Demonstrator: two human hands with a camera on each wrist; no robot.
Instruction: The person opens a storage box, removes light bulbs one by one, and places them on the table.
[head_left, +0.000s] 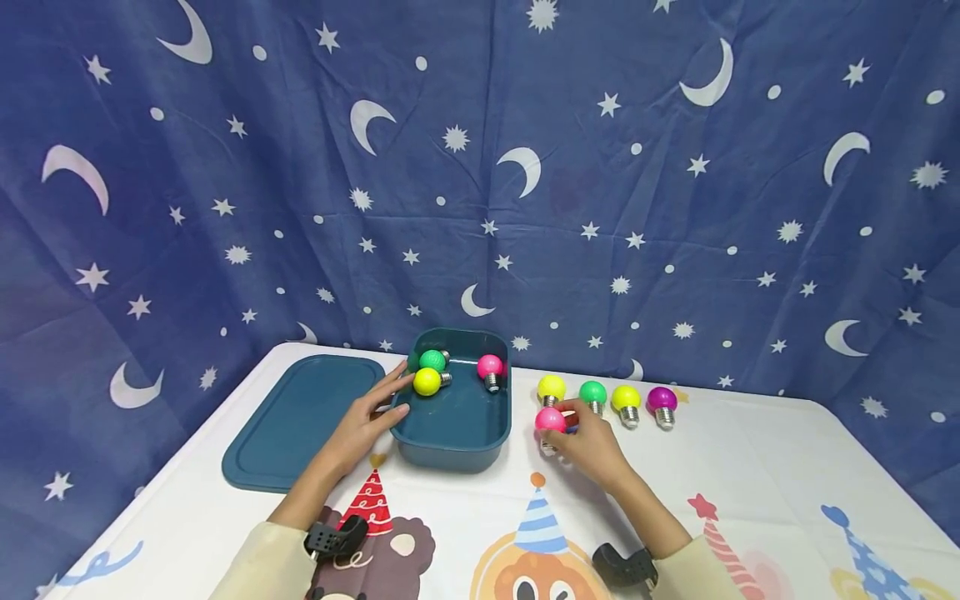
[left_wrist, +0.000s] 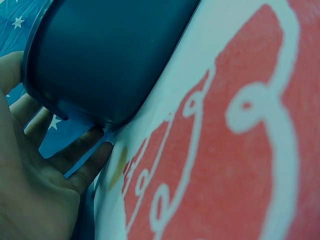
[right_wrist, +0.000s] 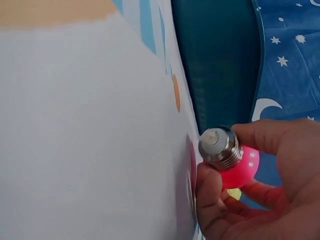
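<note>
My right hand [head_left: 588, 440] pinches a pink light bulb [head_left: 550, 421] just right of the box. In the right wrist view, thumb and fingers close around the bulb [right_wrist: 241, 171], its silver screw base pointing at the camera. My left hand [head_left: 365, 423] lies against the left side of the dark teal plastic box [head_left: 453, 429], fingers extended and spread at its rim. Inside the box, a green bulb [head_left: 432, 360] and a yellow bulb [head_left: 427, 382] lie at the left, and another pink bulb [head_left: 490, 367] is at the right.
Right of the box, a row holds a yellow bulb [head_left: 551, 388], a green bulb [head_left: 592, 392], another yellow bulb [head_left: 626, 397] and a purple bulb [head_left: 662, 399]. A flat teal lid [head_left: 281, 425] lies left of the box. Behind the table hangs a blue star-patterned curtain [head_left: 555, 275].
</note>
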